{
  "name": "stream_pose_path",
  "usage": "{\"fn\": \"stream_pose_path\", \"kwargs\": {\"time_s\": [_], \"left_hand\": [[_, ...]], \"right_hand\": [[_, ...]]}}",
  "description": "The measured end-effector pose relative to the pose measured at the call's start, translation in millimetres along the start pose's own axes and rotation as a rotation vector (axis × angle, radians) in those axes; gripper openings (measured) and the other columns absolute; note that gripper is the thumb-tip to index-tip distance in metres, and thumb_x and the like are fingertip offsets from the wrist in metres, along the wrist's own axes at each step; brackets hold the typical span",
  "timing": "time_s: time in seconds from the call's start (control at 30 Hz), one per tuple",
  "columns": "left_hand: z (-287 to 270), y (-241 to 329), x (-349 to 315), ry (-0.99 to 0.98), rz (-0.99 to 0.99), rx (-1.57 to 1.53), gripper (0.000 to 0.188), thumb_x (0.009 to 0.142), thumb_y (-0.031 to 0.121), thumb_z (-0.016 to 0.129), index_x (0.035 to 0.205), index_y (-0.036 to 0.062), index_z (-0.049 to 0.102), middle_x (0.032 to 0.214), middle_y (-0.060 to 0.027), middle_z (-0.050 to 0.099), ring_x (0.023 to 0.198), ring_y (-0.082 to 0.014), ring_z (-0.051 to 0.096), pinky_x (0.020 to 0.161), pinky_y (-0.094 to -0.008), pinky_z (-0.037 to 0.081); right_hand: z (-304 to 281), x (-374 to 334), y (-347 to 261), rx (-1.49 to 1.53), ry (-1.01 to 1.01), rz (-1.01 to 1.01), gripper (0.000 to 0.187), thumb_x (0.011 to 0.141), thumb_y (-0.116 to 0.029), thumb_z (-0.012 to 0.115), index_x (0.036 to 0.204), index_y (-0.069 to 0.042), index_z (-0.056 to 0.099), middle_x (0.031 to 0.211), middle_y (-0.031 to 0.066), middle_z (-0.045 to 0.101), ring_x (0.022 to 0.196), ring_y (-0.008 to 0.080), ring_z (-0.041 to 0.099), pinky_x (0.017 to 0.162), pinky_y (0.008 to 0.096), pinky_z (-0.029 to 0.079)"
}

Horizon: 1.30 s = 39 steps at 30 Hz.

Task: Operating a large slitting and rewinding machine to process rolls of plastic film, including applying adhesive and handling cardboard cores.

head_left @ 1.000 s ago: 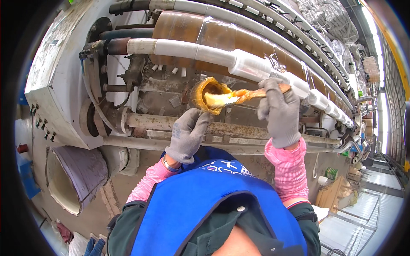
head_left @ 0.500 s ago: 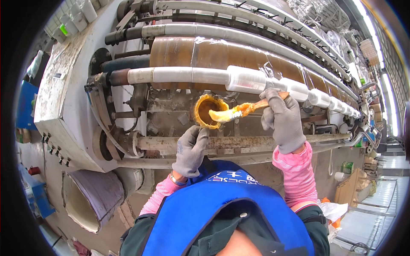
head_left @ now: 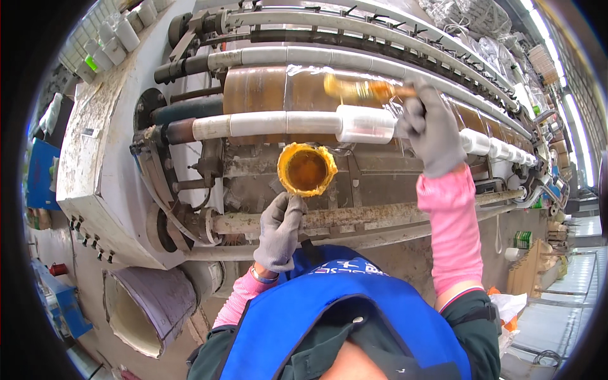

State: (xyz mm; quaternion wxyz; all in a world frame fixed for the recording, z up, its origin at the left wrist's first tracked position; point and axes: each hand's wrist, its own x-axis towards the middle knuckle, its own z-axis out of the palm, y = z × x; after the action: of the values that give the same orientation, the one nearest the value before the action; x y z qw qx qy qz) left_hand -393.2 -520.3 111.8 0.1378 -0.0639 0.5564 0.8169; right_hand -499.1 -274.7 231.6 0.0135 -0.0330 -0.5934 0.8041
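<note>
My left hand (head_left: pixel 279 231), in a grey glove, is closed at the near rim of a small round pot (head_left: pixel 284 179). Thick yellow residue crusts that rim, and amber, glue-like stuff lies inside. In my right hand (head_left: pixel 434 130), also gloved, is the handle of a brush (head_left: pixel 361 89) coated in yellow-amber stuff and blurred by motion. The brush is up over a wide brown roller (head_left: pixel 253 92), its bristle end pointing left; whether it touches the roller I cannot tell. Below it, a roll of clear film (head_left: pixel 365 123) sits on a bar lined with white cores (head_left: pixel 256 126).
A long machine with parallel rollers spans the view. Its white side cabinet (head_left: pixel 104 171) stands at the left, with several white rolls (head_left: pixel 115 52) on top. A stained lower bar (head_left: pixel 380 214) runs before me. A large hollow tube (head_left: pixel 152 304) lies at the lower left.
My right hand has lifted the brush out from over the pot, moving it up and away toward the brown roller. The pot in my left hand has shifted slightly left, its opening now in full view.
</note>
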Motion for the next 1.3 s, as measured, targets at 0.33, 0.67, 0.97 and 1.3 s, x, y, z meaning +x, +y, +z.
{"fn": "stream_pose_path", "kwargs": {"time_s": [0.33,0.67,0.97,1.3], "left_hand": [[-24.6,-5.5,-19.6,-0.049,-0.093,-0.003,0.013,0.092,0.015,0.051,0.088,0.0043,0.056,0.074,0.0040,0.051,0.063,-0.0035,0.042,0.058,-0.0188,0.036],[-28.3,-18.5,-23.1,0.028,-0.052,0.068,0.021,0.096,0.021,0.048,0.090,0.0015,0.055,0.070,0.0006,0.052,0.060,-0.0059,0.044,0.056,-0.0209,0.036],[73.8,-56.0,-23.3,0.098,-0.026,0.082,0.022,0.096,0.023,0.050,0.092,0.0026,0.058,0.069,0.0011,0.053,0.059,-0.0061,0.045,0.056,-0.0213,0.037],[263.6,-133.4,-47.1,0.184,0.059,-0.079,0.021,0.096,0.023,0.050,0.093,0.0040,0.059,0.075,-0.0001,0.058,0.060,-0.0064,0.047,0.056,-0.0214,0.038]], "right_hand": [[32.8,151.4,55.1,-0.244,0.392,0.019,0.015,0.092,-0.023,0.057,0.090,-0.008,0.056,0.069,0.0036,0.062,0.049,0.0093,0.056,0.047,0.0255,0.053],[-45.4,136.5,-15.5,-0.307,0.399,-0.157,0.017,0.092,-0.023,0.056,0.088,-0.007,0.059,0.063,0.0033,0.060,0.045,0.0072,0.052,0.041,0.0215,0.046],[-159.4,113.7,-56.0,-0.463,0.411,-0.269,0.021,0.093,-0.026,0.056,0.087,-0.006,0.061,0.061,0.0010,0.059,0.045,0.0050,0.049,0.041,0.0200,0.042],[-333.0,110.6,-90.9,-0.604,0.205,-0.306,0.020,0.090,-0.027,0.061,0.095,-0.008,0.062,0.061,-0.0017,0.057,0.049,0.0046,0.050,0.046,0.0206,0.041]]}}
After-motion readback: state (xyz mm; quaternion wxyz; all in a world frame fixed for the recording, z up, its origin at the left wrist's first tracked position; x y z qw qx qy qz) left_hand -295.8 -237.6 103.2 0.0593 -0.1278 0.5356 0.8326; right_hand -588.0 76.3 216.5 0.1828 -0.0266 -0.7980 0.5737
